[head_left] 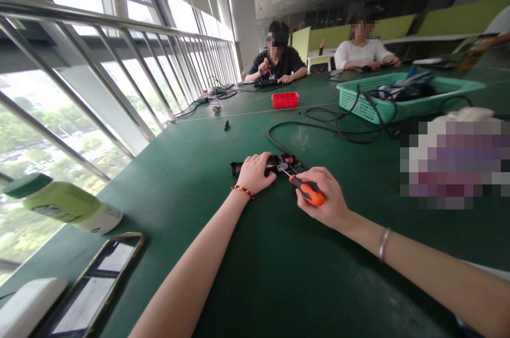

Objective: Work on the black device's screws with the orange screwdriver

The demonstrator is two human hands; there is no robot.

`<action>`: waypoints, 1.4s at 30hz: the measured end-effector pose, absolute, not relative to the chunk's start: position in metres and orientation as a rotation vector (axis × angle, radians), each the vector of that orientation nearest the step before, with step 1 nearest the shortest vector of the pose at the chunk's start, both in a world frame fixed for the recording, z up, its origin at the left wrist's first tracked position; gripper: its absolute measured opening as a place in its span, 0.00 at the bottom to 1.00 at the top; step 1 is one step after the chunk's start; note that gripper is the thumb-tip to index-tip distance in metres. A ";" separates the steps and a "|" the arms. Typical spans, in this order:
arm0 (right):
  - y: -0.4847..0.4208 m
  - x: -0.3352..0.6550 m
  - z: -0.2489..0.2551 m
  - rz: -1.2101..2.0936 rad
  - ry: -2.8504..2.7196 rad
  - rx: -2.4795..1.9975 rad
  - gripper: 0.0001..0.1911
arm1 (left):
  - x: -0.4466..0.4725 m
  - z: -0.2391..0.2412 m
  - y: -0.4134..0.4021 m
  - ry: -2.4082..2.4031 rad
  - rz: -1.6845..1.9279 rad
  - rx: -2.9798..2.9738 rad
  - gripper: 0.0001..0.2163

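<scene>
A black corded device lies on the green table with part of its casing open, showing red and grey parts inside. My left hand is closed over its middle and presses it to the table. Between the fingers of my right hand is an orange and black screwdriver. The screwdriver's thin metal shaft points left into the open section. Whether its tip sits on a screw is too small to tell. My hands hide some of the device.
A red tray and a green basket of cables stand farther back. A loose black cord runs between. At left are a bottle, a phone and a metal railing. Two people sit across; another's arm shows at right.
</scene>
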State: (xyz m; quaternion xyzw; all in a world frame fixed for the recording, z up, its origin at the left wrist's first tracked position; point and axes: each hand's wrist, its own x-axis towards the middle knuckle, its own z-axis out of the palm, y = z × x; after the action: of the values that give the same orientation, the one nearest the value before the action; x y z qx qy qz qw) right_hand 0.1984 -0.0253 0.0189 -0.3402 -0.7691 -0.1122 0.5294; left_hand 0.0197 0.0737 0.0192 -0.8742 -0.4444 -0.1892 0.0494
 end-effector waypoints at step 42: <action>-0.021 0.202 0.013 -0.397 -2.245 -0.657 0.05 | 0.020 0.019 0.074 -1.305 -0.593 -2.614 0.19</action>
State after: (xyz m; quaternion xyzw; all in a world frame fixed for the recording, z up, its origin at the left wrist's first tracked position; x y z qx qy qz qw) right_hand 0.2017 -0.0209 0.0126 -0.2568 -0.8771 -0.1553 0.3751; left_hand 0.0202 0.0737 0.0185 -0.8739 -0.4365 -0.1983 0.0801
